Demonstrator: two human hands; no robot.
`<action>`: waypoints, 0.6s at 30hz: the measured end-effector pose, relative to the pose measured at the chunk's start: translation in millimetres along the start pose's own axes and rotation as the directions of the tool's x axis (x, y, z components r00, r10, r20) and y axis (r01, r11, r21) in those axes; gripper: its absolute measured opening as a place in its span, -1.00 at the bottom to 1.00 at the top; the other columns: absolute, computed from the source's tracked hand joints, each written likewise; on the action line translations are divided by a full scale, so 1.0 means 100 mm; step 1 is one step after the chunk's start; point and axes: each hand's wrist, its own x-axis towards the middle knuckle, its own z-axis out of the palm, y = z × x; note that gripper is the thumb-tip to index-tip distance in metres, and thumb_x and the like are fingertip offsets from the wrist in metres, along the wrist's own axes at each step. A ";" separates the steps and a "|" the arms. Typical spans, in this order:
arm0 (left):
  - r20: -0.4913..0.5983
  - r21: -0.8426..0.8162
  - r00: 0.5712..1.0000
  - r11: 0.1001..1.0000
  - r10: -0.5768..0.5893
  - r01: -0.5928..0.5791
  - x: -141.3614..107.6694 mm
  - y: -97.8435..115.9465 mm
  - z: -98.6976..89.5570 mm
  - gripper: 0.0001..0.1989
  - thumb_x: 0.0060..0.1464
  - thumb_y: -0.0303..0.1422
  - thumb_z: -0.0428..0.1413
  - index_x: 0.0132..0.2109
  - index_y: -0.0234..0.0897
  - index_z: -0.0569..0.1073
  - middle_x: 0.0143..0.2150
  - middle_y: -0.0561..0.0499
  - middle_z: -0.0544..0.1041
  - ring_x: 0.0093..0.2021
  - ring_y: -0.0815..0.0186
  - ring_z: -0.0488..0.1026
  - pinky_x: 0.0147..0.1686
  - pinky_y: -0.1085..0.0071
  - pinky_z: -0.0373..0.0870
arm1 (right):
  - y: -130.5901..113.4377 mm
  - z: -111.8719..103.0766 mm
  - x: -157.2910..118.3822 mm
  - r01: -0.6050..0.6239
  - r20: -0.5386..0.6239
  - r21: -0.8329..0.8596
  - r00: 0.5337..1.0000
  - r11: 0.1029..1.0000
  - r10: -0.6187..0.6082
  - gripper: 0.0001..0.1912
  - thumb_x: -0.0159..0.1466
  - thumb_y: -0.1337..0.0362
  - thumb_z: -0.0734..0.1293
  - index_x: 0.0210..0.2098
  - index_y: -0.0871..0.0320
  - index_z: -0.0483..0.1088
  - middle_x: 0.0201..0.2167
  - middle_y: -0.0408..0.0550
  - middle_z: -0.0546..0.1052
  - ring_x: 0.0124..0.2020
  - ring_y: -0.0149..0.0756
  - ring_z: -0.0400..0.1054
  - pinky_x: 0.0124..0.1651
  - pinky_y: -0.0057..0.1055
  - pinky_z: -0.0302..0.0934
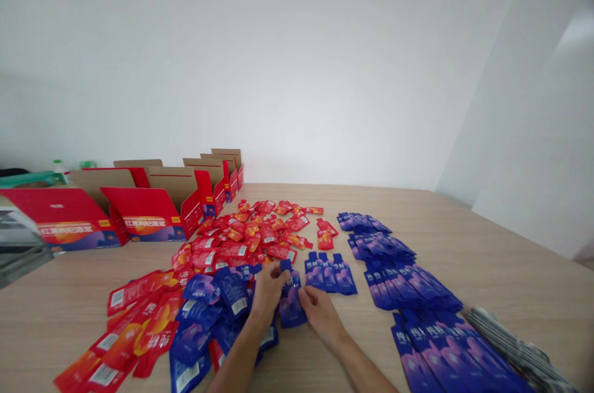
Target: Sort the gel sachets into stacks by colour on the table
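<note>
A blue-purple drink pouch [291, 305] is between my two hands, front side up. My left hand [270, 291] grips it near its spout end, and the fingers of my right hand [320, 314] pinch its right edge. Under and beside my left forearm lies a loose heap of blue pouches [199, 312], some with barcodes showing. Just beyond my right hand, three blue pouches [330, 273] lie side by side, overlapping. Farther right, overlapping blue pouches form several neat rows, the nearest row [445, 349] beside the table's front.
Red pouches [232, 249] spread over the table's middle, with more red pouches [139, 325] at the front left. Open red cartons [153, 213] line the left side. A tied bundle of grey strips [515, 346] lies at the right. A white wall [343, 71] stands behind the table [399, 201].
</note>
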 end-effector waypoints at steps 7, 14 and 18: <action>-0.057 -0.038 0.996 0.997 -0.075 0.073 0.12 -0.06 0.02 -0.62 -0.16 -0.06 0.26 -0.50 -0.32 0.43 -0.58 0.17 0.33 -0.55 0.47 0.19 -0.52 0.51 0.10 | -0.06 -0.05 -0.02 0.012 -0.017 -0.066 1.000 0.998 -0.013 -0.57 0.25 -0.04 0.22 -0.59 0.10 0.14 -0.68 -0.28 0.15 -0.61 -0.47 0.02 -0.54 -0.49 -0.15; 0.105 -0.150 0.949 0.938 -0.298 0.311 0.07 0.00 0.03 -0.53 -0.08 -0.06 0.20 -0.11 -0.31 0.48 -0.40 0.06 0.51 -0.45 0.34 0.44 -0.45 0.44 0.34 | -0.07 -0.10 -0.02 -0.076 -0.113 0.067 0.990 0.995 0.083 -0.59 0.20 -0.13 0.25 -0.48 0.09 0.25 -0.69 -0.24 0.32 -0.68 -0.38 0.23 -0.60 -0.47 0.01; 0.181 -0.071 0.934 0.943 -0.307 0.324 -0.03 -0.15 0.10 -0.25 -0.28 -0.43 0.25 0.15 -0.29 0.27 -0.22 -0.03 0.55 -0.43 0.31 0.51 -0.48 0.45 0.38 | 0.09 -0.15 0.06 -0.072 -0.188 0.123 0.978 0.990 0.095 -0.57 0.22 -0.11 0.24 -0.25 0.14 0.37 -0.68 -0.22 0.37 -0.67 -0.33 0.25 -0.57 -0.44 0.06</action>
